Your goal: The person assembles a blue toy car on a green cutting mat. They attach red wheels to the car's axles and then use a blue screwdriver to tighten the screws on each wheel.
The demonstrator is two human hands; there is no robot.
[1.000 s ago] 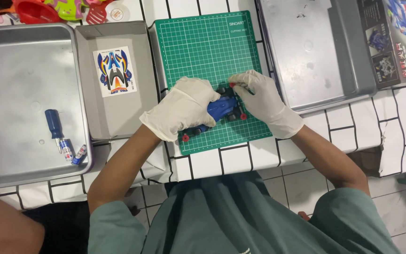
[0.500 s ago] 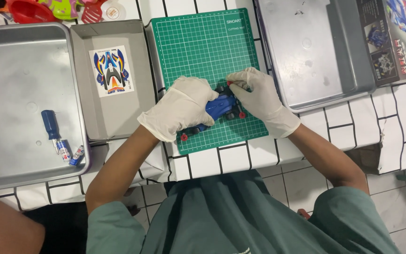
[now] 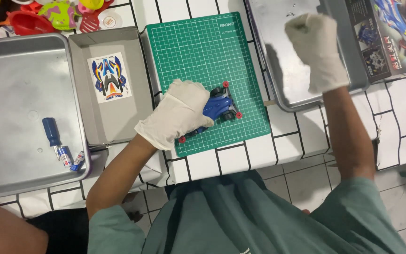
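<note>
Bench tiled in white with dark grout carries the whole spread, seen from above a person in a green top. Largest on it are two steel trays: the left tray holds a blue-handled screwdriver and two small batteries, the right tray lies near bare under the raised right hand. A grey box lid with a colourful sticker sheet sits between the left tray and the green cutting mat; the printed kit box overlaps the right tray's far edge, and bright plastic toys crowd the upper left corner. On the mat, the blue toy car with red rollers appears largely put together, body shell on the chassis, though the sticker sheet looks unused, so decoration seems left to do. The gloved left hand presses over the car's rear half, gripping it against the mat. The gloved right hand is curled into a loose fist over the right tray; whether it encloses any small part cannot be told. Nothing of the room beyond shows except grey floor tiles below the bench edge.
</note>
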